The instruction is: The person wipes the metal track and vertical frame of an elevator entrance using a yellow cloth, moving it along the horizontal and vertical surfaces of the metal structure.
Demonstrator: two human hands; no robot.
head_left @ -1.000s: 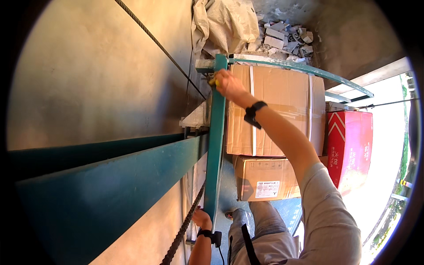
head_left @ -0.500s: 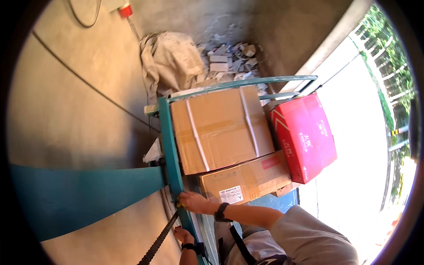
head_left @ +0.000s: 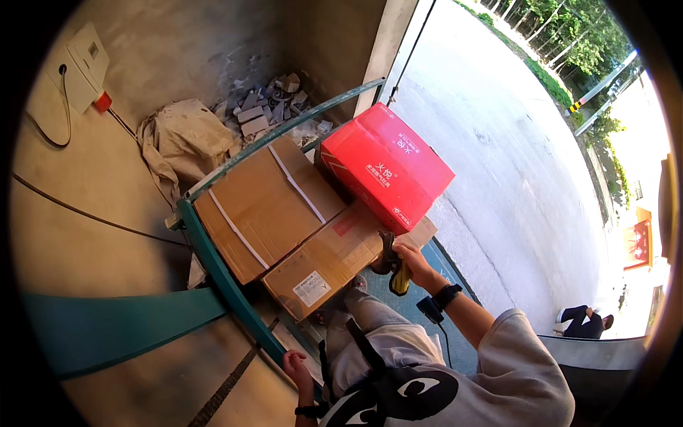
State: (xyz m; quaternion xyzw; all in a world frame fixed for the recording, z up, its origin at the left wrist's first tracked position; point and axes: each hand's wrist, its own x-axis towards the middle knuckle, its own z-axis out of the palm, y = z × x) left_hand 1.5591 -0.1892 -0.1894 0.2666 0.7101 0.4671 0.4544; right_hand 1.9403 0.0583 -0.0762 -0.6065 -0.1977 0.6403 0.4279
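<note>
My right hand is closed round a black and yellow hand tool. Its dark curved head points up toward the red box; the exact kind cannot be made out. Lower down, the fingers of my left hand curl at the green metal rail, seemingly gripping its near end. Inside the green frame lie a large brown carton with two white straps and a longer brown carton with a white label. The red box sits to the right, beside both cartons.
A wide blue-green beam meets the frame from the left. Rubble and a beige sheet lie by the wall. A braided rope runs below the rail. Outside, a person is on the pavement at far right.
My right hand has left the green rail and moved right with the black and yellow tool. The left hand stays by the rail. The view has turned, showing more of the outdoor pavement.
</note>
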